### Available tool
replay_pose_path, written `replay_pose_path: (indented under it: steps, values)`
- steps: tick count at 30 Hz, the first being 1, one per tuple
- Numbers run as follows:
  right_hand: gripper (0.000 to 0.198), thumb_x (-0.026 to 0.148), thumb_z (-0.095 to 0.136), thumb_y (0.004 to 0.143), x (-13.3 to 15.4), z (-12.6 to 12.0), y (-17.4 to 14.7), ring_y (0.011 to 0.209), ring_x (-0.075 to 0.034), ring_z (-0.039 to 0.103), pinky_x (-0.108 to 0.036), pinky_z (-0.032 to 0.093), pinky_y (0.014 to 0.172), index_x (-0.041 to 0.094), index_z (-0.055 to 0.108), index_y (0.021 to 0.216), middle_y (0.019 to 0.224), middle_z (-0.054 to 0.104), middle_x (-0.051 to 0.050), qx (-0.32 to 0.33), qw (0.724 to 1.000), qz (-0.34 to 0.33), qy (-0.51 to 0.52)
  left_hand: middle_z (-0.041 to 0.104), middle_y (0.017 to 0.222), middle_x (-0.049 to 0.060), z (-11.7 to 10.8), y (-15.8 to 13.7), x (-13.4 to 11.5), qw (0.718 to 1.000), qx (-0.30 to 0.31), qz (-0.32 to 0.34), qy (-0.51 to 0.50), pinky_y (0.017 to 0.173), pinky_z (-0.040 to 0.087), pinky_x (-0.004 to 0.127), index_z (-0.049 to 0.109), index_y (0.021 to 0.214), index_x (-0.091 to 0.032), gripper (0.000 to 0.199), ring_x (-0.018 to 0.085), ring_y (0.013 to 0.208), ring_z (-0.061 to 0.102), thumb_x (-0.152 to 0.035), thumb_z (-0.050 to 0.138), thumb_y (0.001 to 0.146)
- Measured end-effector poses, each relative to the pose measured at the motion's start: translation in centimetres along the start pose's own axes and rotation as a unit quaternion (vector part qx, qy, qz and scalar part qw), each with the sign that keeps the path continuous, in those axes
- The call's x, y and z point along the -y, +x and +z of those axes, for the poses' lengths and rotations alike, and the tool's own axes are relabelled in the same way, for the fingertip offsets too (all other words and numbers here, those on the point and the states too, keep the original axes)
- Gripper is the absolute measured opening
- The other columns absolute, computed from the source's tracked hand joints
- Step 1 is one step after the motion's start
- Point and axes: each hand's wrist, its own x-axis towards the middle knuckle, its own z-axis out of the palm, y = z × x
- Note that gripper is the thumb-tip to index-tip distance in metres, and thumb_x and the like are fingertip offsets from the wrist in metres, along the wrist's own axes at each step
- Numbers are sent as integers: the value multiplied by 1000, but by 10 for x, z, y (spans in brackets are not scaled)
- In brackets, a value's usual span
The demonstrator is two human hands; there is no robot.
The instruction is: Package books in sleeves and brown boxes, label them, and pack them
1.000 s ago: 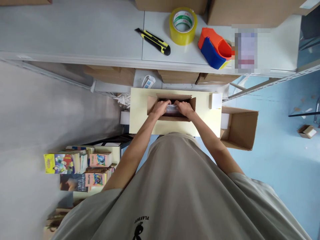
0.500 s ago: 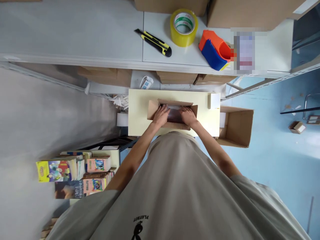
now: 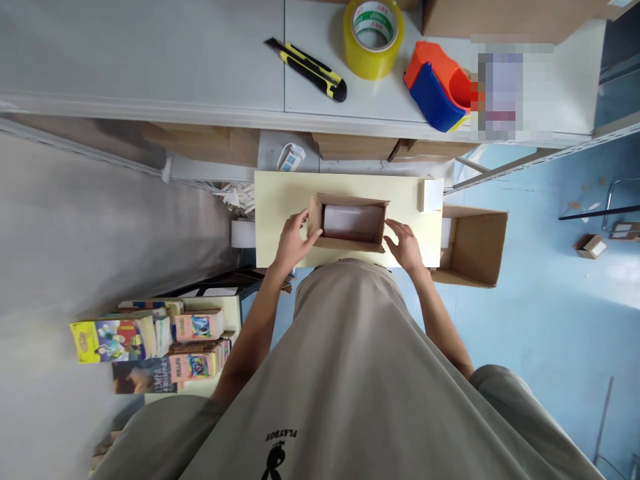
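A small cardboard box (image 3: pixel 350 247) with its top open sits on the pale yellow table (image 3: pixel 280 190) in front of me. Inside it lies a flat, greyish-white thing (image 3: pixel 353 219) whose kind I cannot make out. My left hand (image 3: pixel 294 241) is at the box's left end, thumb and fingers spread around the flap there, the thumb at the near corner. At the right end is my right hand (image 3: pixel 404 245), fingers apart, their tips at or close to the box's edge. Neither hand is wrapped round anything.
A small white box (image 3: pixel 431 196) rests at the table's right end. On the shelf beyond lie a utility knife (image 3: pixel 313 72), a roll of yellow tape (image 3: pixel 373 63) and an orange-blue tape dispenser (image 3: pixel 437 87). A larger open carton (image 3: pixel 475 247) stands right; books (image 3: pixel 120 340) are stacked left.
Both hands have come out of the box and moved apart to its two ends. The end flaps, spread outward before, now stand more upright.
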Motion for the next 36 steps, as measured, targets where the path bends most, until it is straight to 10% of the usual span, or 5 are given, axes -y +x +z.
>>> replay_pose_path:
  steps: [7, 13, 19, 28, 36]
  values:
    - [79, 53, 100, 99, 17, 22, 0, 168, -48, 59, -69, 57, 137, 25, 74, 168, 190, 55, -16, 114, 991, -71, 23, 63, 181, 21, 26, -12, -22, 984, 170, 33, 38, 143, 49, 63, 56, 179, -23, 104, 48, 170, 58, -56, 101, 91]
    - [37, 31, 73, 114, 5, 34, 11, 146, -43, 70, -64, 62, 129, 19, 82, 148, 152, 80, -22, 28, 999, 16, 3, 77, 160, 22, 34, 14, 0, 998, 59, -1, 12, 132, 60, 60, 43, 185, -20, 89, 41, 150, 75, -34, 84, 107]
    - [93, 27, 75, 101, -11, 37, 37, 153, -46, 61, -76, 53, 135, 18, 42, 188, 162, 67, -25, -67, 994, 88, 24, 66, 162, 23, 32, 60, 8, 999, -4, 44, -16, 130, 61, 61, 33, 191, -26, 113, 42, 144, 75, -37, 98, 99]
    - [46, 23, 75, 103, -12, 20, 30, 146, -42, 74, -65, 66, 126, 23, 82, 148, 159, 72, -21, -19, 997, 61, 40, 68, 137, 11, 26, 52, 14, 997, 4, 67, 25, 121, 68, 57, 82, 114, -28, 18, 34, 129, 78, -17, 86, 100]
    - [43, 27, 69, 106, -3, 38, 24, 113, -31, 91, -52, 77, 109, 21, 88, 144, 146, 88, -15, -44, 973, 130, 184, 78, 129, 11, 49, 35, 9, 997, -39, -28, -66, 101, 73, 38, 83, 122, -24, 18, 22, 106, 81, -17, 75, 108]
